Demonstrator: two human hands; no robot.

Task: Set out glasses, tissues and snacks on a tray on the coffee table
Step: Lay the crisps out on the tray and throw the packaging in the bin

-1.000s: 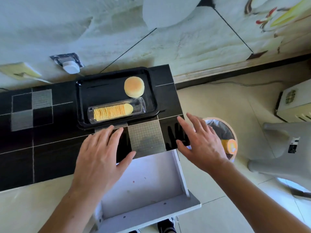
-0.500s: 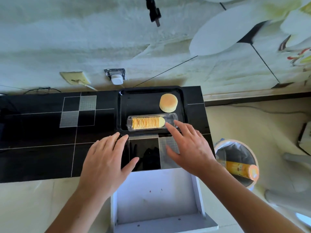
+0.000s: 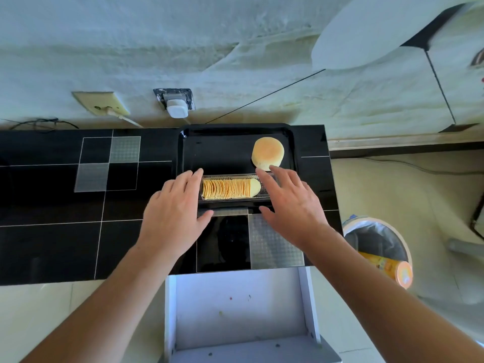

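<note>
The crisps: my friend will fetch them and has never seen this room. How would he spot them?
Find the black tray at the back of the black table. Along its near edge lies a clear case holding a row of thin yellow crisps. The only other snack there is a single round cake.

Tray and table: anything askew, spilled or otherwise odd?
Nothing spilled. The chip container lies square in the tray, the round cake beside it. Below the table, a drawer stands open.
</note>
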